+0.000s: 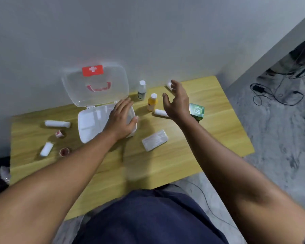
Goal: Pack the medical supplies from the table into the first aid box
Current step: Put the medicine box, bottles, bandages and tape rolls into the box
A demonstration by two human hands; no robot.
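We are hovering our right hand (176,103), fingers spread and empty, just beside the upright yellow plastic bottle with a white cap (152,102); a hasty grab, we are judging, risks tipping it. Our left hand (122,118) is lying flat on the open white plastic first aid box (88,124).

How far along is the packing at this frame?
Done: the first aid box is open. In hand: nothing; left hand rests on the box, right hand hovers open near the yellow bottle. Left: clear bottle, white rolls, green box, flat packet, all on the table.
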